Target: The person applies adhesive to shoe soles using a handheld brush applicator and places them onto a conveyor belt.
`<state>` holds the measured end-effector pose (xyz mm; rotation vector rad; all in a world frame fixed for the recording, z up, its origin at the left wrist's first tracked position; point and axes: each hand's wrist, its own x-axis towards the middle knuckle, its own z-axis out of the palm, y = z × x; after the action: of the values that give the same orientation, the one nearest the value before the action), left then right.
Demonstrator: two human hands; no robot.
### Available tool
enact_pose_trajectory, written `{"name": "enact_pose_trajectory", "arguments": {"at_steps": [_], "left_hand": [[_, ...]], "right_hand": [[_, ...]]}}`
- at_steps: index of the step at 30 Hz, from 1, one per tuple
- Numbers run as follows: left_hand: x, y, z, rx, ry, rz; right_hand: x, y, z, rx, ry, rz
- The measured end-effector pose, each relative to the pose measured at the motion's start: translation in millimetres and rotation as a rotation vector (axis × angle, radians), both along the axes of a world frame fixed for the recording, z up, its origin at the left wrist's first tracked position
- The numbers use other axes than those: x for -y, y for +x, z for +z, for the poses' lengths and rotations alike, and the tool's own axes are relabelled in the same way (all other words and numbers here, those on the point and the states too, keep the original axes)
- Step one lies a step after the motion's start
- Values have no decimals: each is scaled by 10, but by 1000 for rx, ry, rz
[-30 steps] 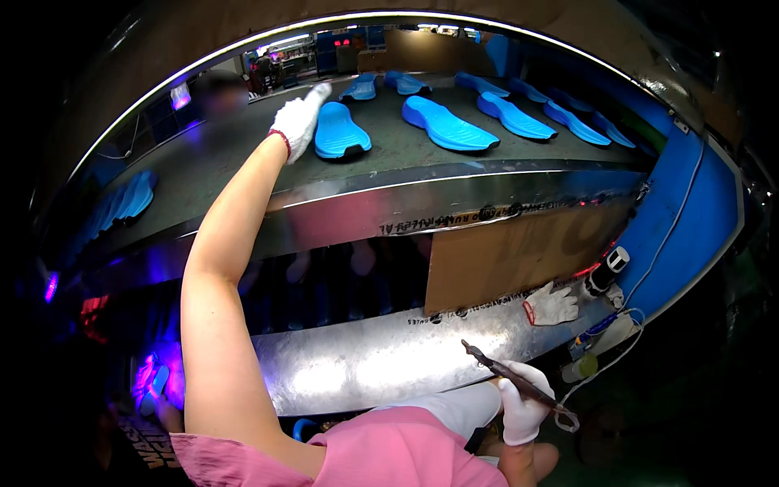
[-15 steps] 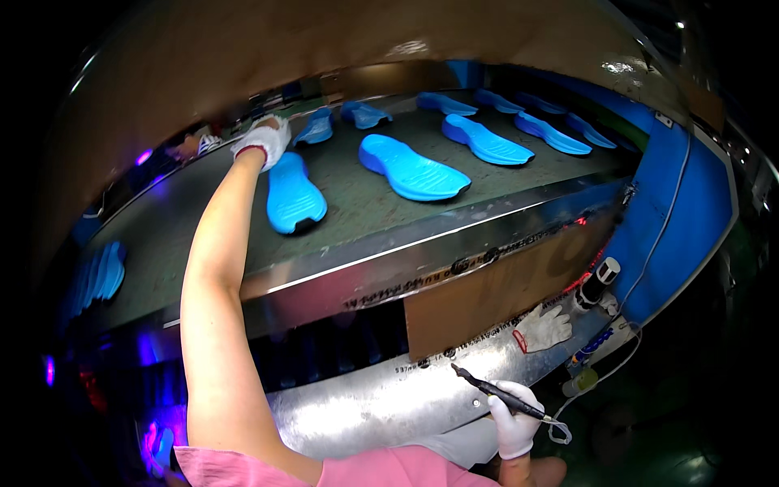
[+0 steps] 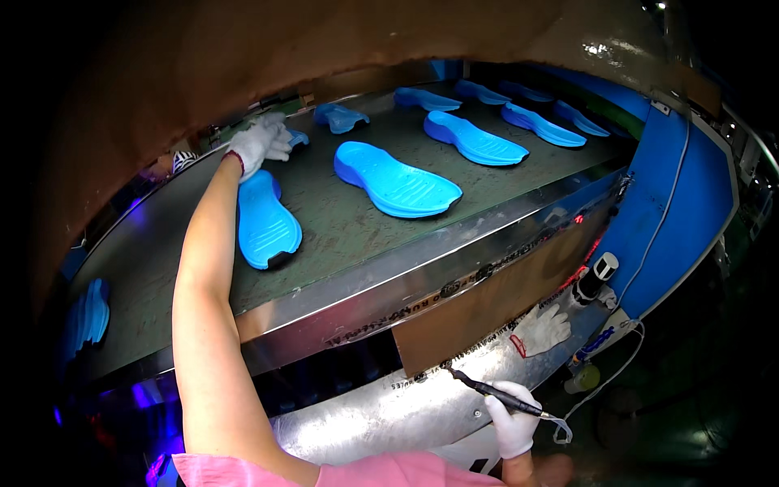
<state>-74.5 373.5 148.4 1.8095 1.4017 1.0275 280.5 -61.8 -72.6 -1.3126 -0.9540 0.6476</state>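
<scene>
My left hand (image 3: 260, 143), in a white knit glove, reaches over the dark green belt with fingers stretched out and apart. Its fingers partly cover a small blue shoe sole (image 3: 299, 138); whether they touch it I cannot tell. Just below the wrist lies a larger blue shoe sole (image 3: 268, 223), and another blue sole (image 3: 398, 183) sits to its right. Low at the right, my gloved right hand (image 3: 513, 422) is closed around a slim black pen-shaped tool (image 3: 507, 398) with a clear cord at its rear. The tool's tip points up and left, above the metal shelf.
Several more blue soles (image 3: 475, 138) lie along the conveyor belt (image 3: 341, 268), with a stacked group (image 3: 88, 316) at its left end. On the metal shelf (image 3: 357, 418) rest a spare glove (image 3: 542, 329) and a black-and-white cylinder (image 3: 596, 278). A cardboard sheet (image 3: 471, 316) hangs under the belt edge.
The soles in front have shifted left and nearer in the view. My left hand has turned, its fingers now extended over the small far sole. The right hand keeps its hold on the tool.
</scene>
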Motion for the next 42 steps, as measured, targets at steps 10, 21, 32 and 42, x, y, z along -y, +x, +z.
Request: {"name": "enact_pose_trajectory", "arguments": {"at_steps": [10,21,32,42], "left_hand": [[1131,-1550,109,-1220,0,1032],[3347,-2901,-450,-896,-256,1343],[3189,-3417,-713,-660,-17,1541],[3205,-2659,-709,-276,371,908]], "right_hand": [[97,-16,35,-52,63,84],[287,-70,-49,-18,127,189],[603,73,-221,-61,152,137],[588,173,-533,-148,128,-4]]}}
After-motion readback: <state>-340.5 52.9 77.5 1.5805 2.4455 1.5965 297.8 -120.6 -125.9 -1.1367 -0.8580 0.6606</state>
